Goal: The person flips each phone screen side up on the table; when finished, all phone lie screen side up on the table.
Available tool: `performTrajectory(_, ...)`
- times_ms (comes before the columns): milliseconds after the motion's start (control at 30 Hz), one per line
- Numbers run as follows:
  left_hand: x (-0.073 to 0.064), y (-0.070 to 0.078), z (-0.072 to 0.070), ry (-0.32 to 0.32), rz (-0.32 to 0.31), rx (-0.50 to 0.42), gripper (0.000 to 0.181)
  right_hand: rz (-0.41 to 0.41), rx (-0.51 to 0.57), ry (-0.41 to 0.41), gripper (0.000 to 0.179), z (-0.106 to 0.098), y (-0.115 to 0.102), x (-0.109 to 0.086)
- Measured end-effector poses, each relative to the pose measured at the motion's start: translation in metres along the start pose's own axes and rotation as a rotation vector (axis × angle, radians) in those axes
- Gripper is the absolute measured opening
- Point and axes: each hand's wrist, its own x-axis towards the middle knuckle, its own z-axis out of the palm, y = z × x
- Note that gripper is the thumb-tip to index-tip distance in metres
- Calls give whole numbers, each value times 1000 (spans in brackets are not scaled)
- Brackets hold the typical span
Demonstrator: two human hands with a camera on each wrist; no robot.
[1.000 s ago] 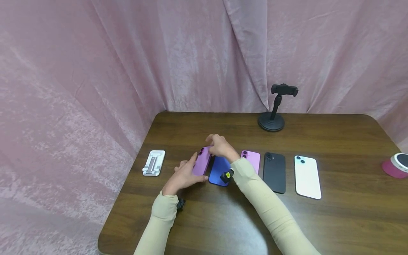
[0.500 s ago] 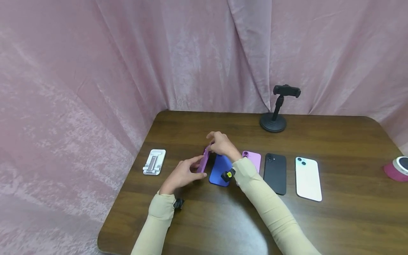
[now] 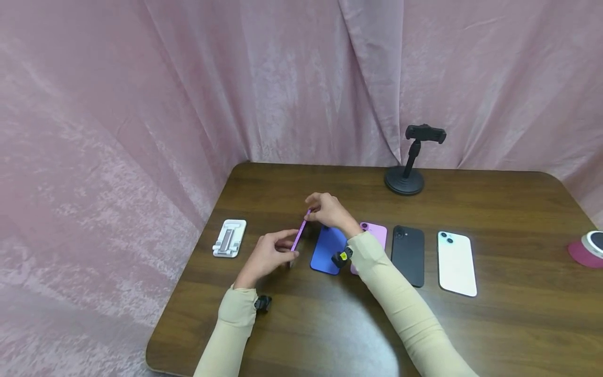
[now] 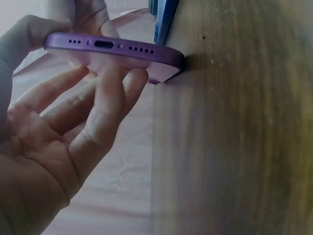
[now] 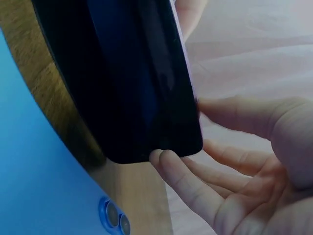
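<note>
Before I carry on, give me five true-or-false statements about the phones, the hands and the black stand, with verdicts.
1. The left hand and the right hand both hold the purple phone. True.
2. The purple phone lies flat. False: it is tipped up, showing edge-on in the head view.
3. Its screen is brightly lit. False: it looks dark in the right wrist view.
4. The black phone lies between the pink phone and the white phone. True.
5. The black stand stands near the table's far edge. True.
</note>
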Motion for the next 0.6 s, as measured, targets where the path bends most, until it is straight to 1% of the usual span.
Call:
performTrajectory(233,-2,-2,0,45,-34,-74,53,35,48,-87,46,3,9,5)
performTrajectory(333,-2,-3,0,68,-30,-99,54,44,33,-116,45,5,11,8)
performTrajectory(467,0,-2,1,102,-11,-122,54,49,22,-126,47,7,13,11)
performTrajectory(600,1,-5,3,125,-12,-140,53,58,-12,-116,48,9,13,13)
